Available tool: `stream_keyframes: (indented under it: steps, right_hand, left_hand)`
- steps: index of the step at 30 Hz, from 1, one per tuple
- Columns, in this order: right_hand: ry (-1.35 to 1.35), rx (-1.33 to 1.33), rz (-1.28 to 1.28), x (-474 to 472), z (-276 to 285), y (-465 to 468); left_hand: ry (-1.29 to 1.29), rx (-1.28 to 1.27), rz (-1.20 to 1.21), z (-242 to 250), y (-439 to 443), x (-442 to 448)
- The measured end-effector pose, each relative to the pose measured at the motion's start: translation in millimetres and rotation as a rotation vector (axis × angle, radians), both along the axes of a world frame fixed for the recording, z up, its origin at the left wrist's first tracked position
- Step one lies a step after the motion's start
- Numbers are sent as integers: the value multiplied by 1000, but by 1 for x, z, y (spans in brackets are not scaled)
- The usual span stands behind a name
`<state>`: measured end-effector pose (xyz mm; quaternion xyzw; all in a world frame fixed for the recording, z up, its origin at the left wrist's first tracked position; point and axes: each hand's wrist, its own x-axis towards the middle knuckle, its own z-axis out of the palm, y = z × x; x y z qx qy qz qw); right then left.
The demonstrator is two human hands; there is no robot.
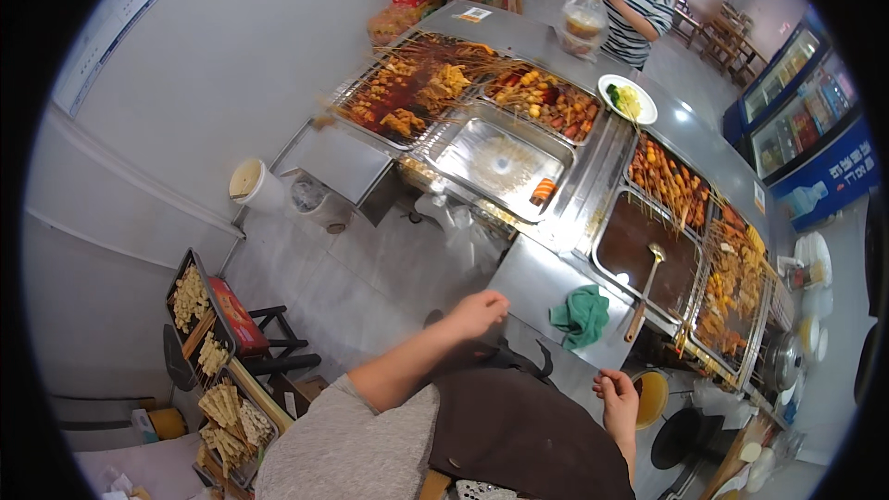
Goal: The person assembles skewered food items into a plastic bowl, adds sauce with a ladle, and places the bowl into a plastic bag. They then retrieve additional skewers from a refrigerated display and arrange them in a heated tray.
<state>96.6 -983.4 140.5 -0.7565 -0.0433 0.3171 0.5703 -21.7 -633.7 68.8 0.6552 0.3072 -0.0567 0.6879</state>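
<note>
My left hand (479,312) hangs in the air beside a steel side shelf (531,264), fingers curled, with no object visible in it. My right hand (617,392) is just past the shelf's near corner, fingers loosely bent; nothing shows in it. Between them a crumpled green cloth (582,316) lies on the shelf. A ladle (649,292) rests across a tray of dark brown sauce (635,243). Trays of skewered food (670,180) stand around it. An almost bare steel tray (500,160) holds an orange-striped piece (543,189).
Across the counter (535,35) a person (642,7) in a striped shirt holds a plastic bag (583,21) of food. A white plate (628,98) sits on the counter. Buckets (260,184) stand by the left wall. Trays of pale skewers (191,298) are at lower left.
</note>
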Motion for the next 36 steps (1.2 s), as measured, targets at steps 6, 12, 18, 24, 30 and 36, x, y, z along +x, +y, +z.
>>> stream_keyframes:
  steps: [6, 12, 18, 24, 30, 36]
  right_hand:
    - [8, -25, -143, 7, -6, -98]
    - [41, 5, -163, 11, -14, -121]
    - [74, 31, -106, 21, -12, -124]
    - [17, -118, -55, 53, -21, -130]
    - [-137, -211, 359, 92, -19, -155]
    - [-108, -228, 573, 141, -33, -236]
  left_hand:
    - [47, 3, -201, 16, -103, 25]
    - [75, 94, -279, 22, -133, 45]
    - [56, 217, -325, 23, -138, 74]
    - [56, 59, -275, 16, -154, 84]
    - [-17, 140, 97, -11, -190, 38]
    - [75, 44, 389, -44, -283, -24]
